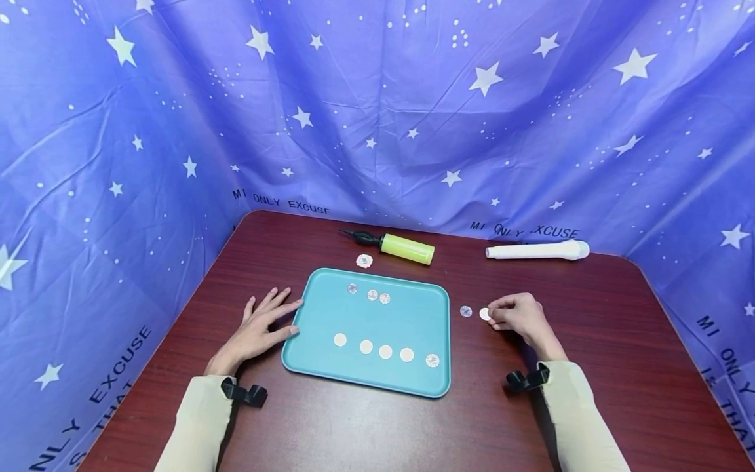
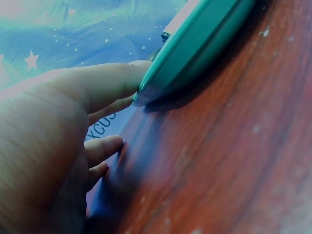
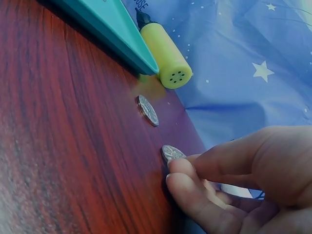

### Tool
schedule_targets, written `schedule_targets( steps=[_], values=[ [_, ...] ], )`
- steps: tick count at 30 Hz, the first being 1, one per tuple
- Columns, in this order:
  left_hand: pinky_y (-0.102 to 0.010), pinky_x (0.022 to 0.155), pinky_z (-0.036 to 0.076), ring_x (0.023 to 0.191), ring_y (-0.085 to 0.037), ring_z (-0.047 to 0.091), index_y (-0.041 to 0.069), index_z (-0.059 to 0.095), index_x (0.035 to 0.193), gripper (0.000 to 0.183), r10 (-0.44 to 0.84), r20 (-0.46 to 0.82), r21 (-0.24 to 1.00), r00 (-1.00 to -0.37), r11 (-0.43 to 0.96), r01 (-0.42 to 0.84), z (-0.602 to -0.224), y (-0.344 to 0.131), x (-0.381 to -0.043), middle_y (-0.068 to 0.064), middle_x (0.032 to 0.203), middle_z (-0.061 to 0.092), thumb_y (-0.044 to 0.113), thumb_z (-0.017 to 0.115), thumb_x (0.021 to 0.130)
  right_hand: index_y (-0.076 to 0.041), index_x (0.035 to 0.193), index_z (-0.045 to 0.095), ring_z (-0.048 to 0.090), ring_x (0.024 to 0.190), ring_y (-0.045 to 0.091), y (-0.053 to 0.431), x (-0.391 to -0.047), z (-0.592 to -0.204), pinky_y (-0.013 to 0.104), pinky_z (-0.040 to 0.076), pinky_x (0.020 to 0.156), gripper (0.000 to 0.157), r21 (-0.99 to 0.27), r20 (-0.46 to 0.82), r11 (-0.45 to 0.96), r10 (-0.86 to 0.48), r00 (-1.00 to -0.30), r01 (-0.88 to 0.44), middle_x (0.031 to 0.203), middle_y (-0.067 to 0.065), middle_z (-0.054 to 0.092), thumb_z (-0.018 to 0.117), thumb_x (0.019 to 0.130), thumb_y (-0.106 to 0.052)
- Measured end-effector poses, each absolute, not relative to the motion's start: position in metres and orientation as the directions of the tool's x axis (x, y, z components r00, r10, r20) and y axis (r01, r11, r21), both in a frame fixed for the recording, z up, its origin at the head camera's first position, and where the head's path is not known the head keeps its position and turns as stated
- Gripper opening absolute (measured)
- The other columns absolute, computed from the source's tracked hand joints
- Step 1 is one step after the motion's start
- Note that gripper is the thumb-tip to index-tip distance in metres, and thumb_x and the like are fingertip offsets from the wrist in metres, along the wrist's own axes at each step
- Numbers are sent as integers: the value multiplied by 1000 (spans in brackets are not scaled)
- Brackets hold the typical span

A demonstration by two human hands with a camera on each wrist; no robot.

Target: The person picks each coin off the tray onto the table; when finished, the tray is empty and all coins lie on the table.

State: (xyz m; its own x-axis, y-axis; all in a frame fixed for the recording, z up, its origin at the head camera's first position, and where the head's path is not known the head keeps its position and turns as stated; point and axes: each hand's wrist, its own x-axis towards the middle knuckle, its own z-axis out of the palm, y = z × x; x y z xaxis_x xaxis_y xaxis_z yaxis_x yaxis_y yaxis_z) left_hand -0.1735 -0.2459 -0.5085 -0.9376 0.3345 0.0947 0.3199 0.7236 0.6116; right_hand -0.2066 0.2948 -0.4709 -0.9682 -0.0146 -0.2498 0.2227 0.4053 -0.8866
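A: Starting with the head view, what does the tray hold?

B: The blue-green tray (image 1: 318,311) sits mid-bench and carries eight round discs: a row of three (image 1: 373,295) toward its far edge, and a row of five (image 1: 386,352) toward its near edge, the rightmost clearly patterned.

A: And outside it?

B: Right of the tray, a patterned disc (image 1: 466,311) lies on the bench (image 1: 354,423). Beside that, the right hand (image 1: 522,318) pinches a pale disc (image 1: 484,314). A scalloped disc (image 1: 364,261) and a yellow-green pump (image 1: 407,249) lie near the bench's far edge; a white wand (image 1: 533,250) lies by the far right corner.

A: The bench and the room?

B: Dark red wood grain, with a star-printed blue curtain (image 1: 377,118) behind the far edge and along both sides.

A: The left wrist view?

B: The left hand (image 1: 256,331) has its fingers spread and relaxed, touching the tray's left rim.

A: The right wrist view?

B: Finger and thumb grip the pale disc, its visible face patterned here; whether it touches the bench cannot be told. The other disc lies between it and the tray's corner.
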Motion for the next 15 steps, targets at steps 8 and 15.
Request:
schedule_targets(
  steps=[8,15],
  values=[
    [-72,117,-4,155,-46,16,24,55,145,58,336,94,610,-937,724,321,-507,-245,-174,-17,163,34,39,70,91,23,111,63,68,62,1,293,-207,-469,24,61,61,28,-876,-248,431,-20,-969,215,74,2,73,66,90,5],
    [-72,117,-4,155,-46,16,24,55,145,58,334,95,607,-938,727,320,-507,-246,-173,-18,163,34,39,70,91,24,112,62,68,63,0,292,-207,-469,24,61,62,26,-879,-250,422,-16,-968,220,78,4,73,62,91,8]
  ],
)
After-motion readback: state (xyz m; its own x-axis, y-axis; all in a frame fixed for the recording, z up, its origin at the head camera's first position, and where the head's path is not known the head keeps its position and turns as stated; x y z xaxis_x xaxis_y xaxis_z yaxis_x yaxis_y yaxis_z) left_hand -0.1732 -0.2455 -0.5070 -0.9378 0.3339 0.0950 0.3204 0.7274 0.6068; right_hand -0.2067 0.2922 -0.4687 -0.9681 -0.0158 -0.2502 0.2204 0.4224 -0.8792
